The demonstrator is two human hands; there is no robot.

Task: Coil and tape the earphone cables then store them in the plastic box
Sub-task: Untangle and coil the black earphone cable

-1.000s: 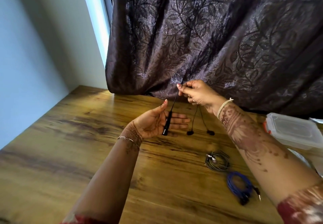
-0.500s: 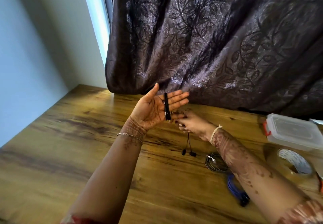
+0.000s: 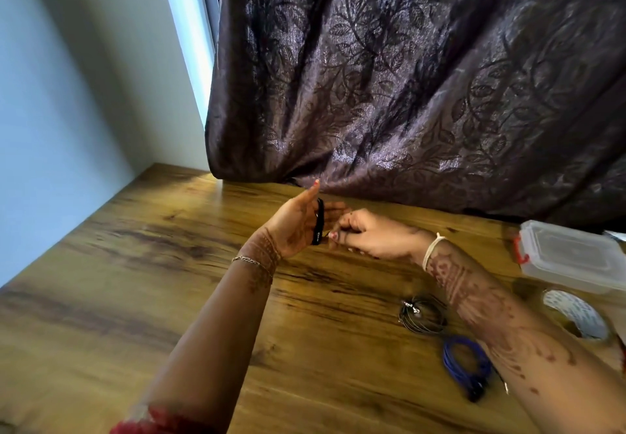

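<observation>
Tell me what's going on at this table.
A person is coiling a black earphone. It lies across the straight fingers of the left hand, and the right hand seems to pinch its cable right beside them. A grey coil and a blue coil lie on the table, not yet in the shut box. Tape sits by the box.

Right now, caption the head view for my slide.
Open left hand cradles the black earphone remote; right hand pinches at its lower end.
</observation>
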